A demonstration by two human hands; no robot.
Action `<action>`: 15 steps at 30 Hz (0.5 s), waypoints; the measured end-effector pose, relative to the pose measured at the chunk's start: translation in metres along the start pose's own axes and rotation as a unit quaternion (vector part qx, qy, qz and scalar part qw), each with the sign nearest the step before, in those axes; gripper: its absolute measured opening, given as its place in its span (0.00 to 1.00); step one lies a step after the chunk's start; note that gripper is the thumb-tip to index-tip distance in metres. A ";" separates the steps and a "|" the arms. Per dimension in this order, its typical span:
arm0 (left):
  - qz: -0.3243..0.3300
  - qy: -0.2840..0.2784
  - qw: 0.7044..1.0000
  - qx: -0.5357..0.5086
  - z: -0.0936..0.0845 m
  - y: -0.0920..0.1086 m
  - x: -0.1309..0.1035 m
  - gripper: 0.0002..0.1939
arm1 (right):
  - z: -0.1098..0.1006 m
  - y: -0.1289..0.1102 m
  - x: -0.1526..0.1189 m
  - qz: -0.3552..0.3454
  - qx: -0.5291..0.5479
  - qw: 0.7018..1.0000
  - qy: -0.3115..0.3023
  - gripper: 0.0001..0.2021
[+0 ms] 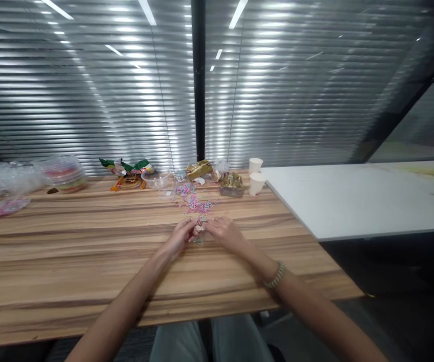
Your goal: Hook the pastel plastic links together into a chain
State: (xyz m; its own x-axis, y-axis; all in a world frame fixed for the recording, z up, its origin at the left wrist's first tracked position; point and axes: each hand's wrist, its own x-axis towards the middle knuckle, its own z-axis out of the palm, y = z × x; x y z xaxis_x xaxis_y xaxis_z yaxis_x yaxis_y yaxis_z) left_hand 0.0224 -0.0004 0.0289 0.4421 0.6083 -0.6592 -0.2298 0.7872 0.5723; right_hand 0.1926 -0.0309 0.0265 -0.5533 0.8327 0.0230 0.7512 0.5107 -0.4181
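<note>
We have both hands low over the wooden table (88, 261), fingertips meeting at one small pale piece (199, 229): our left hand (179, 237) pinches it from one side and our right hand (224, 232) closes on it from the other, though the piece is too small to say what it is. To work it well, we judge it best to keep the wrists resting on the wood and the grip light. Just beyond lies a scatter of pink and pale bits (194, 201), too many and too fine to count. We count two paper cups (256, 177), one clear bowl (156, 179), two gold packets (232, 184) and one beaded bracelet (275, 275) on our right wrist.
</note>
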 end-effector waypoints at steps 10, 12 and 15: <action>0.093 0.020 0.975 0.199 0.004 0.001 -0.006 0.16 | 0.001 -0.012 0.002 0.076 -0.053 0.994 -0.063 0.06; 0.089 0.018 0.976 0.196 0.001 -0.001 -0.004 0.17 | 0.001 -0.013 0.001 0.053 -0.044 0.996 -0.049 0.06; 0.090 0.062 0.979 0.170 -0.006 -0.004 0.002 0.19 | 0.001 -0.016 0.001 0.008 -0.033 0.999 -0.024 0.07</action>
State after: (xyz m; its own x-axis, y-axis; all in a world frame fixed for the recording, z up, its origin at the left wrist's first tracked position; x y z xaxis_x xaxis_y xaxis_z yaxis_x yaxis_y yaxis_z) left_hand 0.0191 -0.0015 0.0229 0.3075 0.7578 -0.5755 0.0173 0.6002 0.7996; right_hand 0.1802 -0.0381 0.0325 -0.5565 0.8304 -0.0270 0.7810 0.5117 -0.3581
